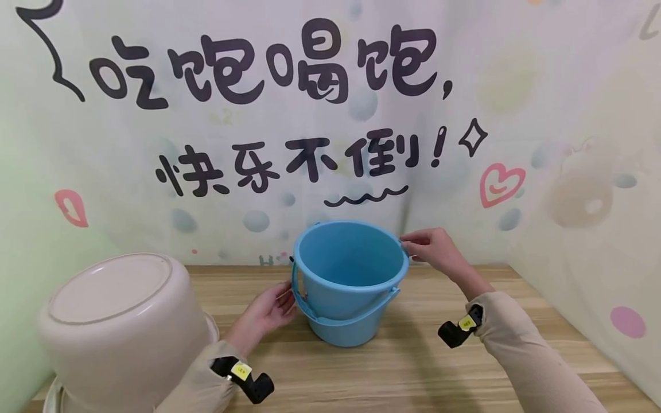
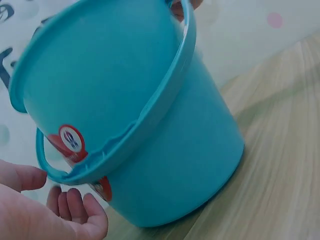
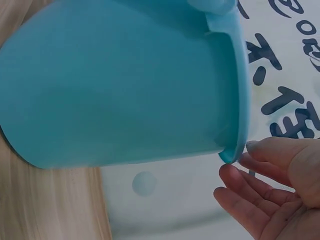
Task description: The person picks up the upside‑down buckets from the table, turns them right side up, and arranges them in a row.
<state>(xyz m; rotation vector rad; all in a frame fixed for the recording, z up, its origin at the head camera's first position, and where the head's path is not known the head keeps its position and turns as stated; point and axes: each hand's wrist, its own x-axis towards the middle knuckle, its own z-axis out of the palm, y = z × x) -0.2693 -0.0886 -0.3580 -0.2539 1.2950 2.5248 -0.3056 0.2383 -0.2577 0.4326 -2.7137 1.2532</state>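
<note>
Blue plastic bucket [image 1: 348, 303] stands upright on tabletop [image 1: 330, 378] between left hand [image 1: 271, 308], loosely spread just beside its lowered handle [image 2: 170, 92], gripping nothing, and right hand [image 1: 435, 248], relaxed, fingertips at right-side rim [image 1: 405, 265], no clear hold.

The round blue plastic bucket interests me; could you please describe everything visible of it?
The round, blue, plastic-looking bucket stands upright on the wood-grain table, tapering downward, open at the top. Its blue handle hangs lowered across the front, partly over a red-and-white sticker. The right hand touches its rim; the left hand is beside the handle, contact unclear.
</note>
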